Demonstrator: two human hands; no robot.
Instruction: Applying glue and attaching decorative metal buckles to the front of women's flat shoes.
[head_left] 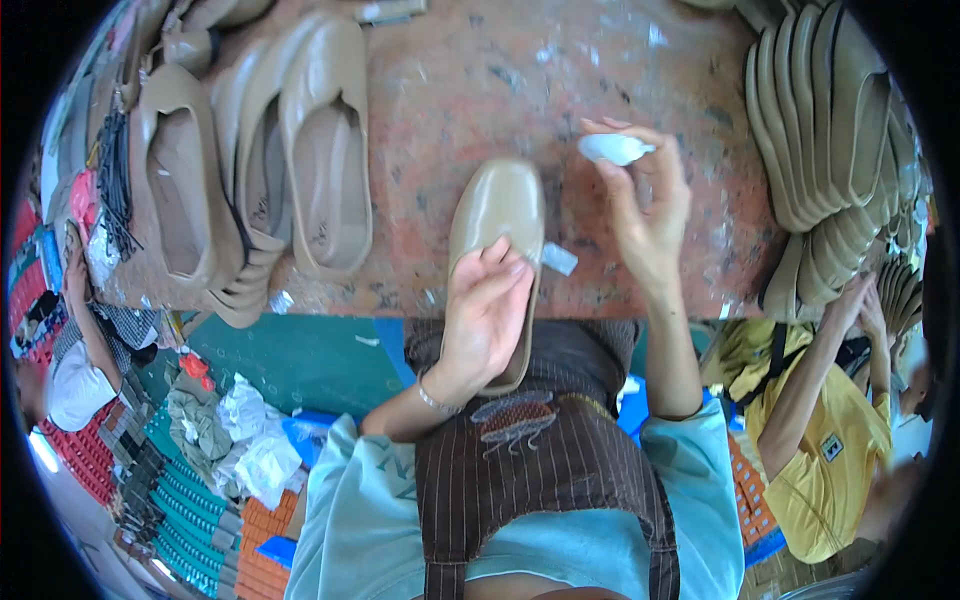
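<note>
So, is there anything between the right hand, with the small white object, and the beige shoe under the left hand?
Nothing visible blocks the path from the right hand to the toe of the beige shoe; a small pale piece lies beside the shoe, off that path.

Here we go, the view comes from the head of the wearer [345, 510], left one of a side-by-side pair, and it stares steeply down! At six o'clock the brown apron [600, 465] looms closest; dead centre sits the left hand [488, 315], with the right hand [648, 215] at two, both near the lens; toward twelve the worktable [560, 85] runs away. And what a wide eye: at four o'clock it even sweeps in a co-worker [820, 475], the round field falling to black at three and nine!
</note>
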